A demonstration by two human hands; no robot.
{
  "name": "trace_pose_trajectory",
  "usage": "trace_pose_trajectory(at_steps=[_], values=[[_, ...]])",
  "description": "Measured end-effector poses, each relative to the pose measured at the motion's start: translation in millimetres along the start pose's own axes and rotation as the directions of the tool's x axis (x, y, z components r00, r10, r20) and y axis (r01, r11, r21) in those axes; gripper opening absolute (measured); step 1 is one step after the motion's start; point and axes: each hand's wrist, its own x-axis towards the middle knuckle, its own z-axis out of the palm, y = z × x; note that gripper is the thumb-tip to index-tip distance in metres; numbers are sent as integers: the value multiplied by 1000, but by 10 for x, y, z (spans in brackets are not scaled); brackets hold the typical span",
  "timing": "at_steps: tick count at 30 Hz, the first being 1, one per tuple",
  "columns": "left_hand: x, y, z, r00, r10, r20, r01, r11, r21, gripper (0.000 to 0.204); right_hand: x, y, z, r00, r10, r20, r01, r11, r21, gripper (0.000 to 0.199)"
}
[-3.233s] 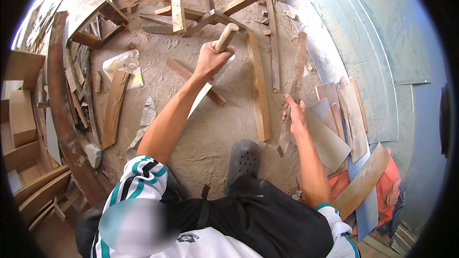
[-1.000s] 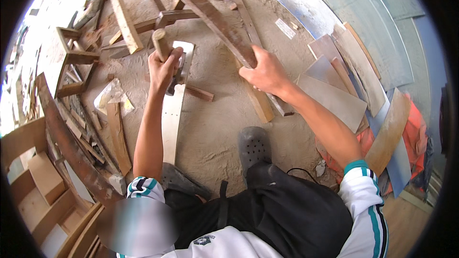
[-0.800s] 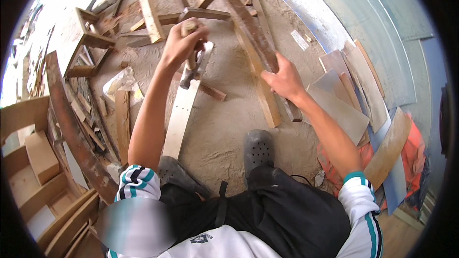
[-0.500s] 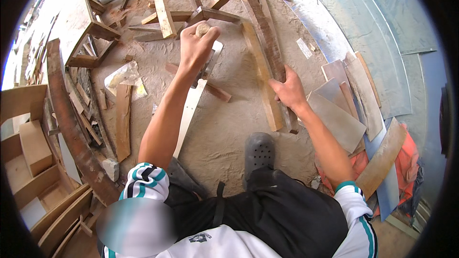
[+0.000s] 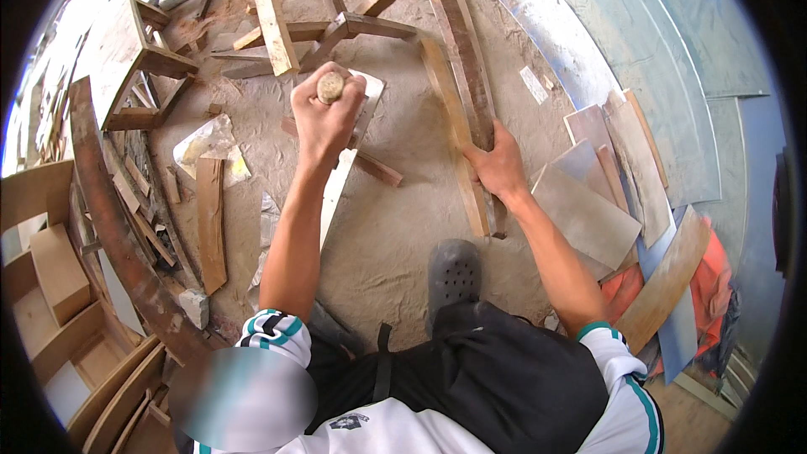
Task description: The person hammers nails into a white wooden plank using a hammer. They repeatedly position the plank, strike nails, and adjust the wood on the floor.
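My left hand (image 5: 326, 122) is wrapped round a thick, round wooden handle (image 5: 330, 87), seen end-on. The tool's lower part is hidden beneath my fist. Under that hand and forearm lies a long pale strip (image 5: 338, 193), crossing a short reddish-brown wood block (image 5: 378, 170). With its fingers round the near end of a long, rough brown timber (image 5: 462, 42), my right hand (image 5: 498, 166) grips it from the right. Alongside the timber runs a lighter yellowish plank (image 5: 448, 118).
Joined wooden pieces (image 5: 336, 29) lie ahead, with a wooden frame (image 5: 160, 60) farther left. A curved brown board (image 5: 118, 227) and wooden boxes (image 5: 63, 277) line my left. Flat offcuts (image 5: 588, 202) and blue-grey sheets (image 5: 664, 76) lie right. My grey clog (image 5: 454, 277) stands near the timber.
My left hand has come nearer and slightly left with the wooden handle. My right hand has shifted slightly left on the timber. The whole view has shifted a little.
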Motion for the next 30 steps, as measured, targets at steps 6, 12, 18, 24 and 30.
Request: trace_pose_trajectory(at_steps=[6,12,18,24,30], values=[[143,-134,19,1000,-8,7,8,1000,-23,19,-27,24,-39,994,-70,87,89,969,-230,42],[194,-132,88,1000,-13,-14,12,999,-30,23,-107,138,-62,991,-79,109,116,911,-397,54],[232,-151,67,998,-45,37,48,995,-84,20,-204,456,-189,987,-162,-3,150,917,-369,68],[215,-142,72,997,-50,55,55,993,-103,19,-293,837,-325,987,-50,-151,-13,920,-392,73],[218,-107,126,989,-82,120,97,987,-125,23,-415,1600,-308,970,38,-242,-134,908,-398,70]])
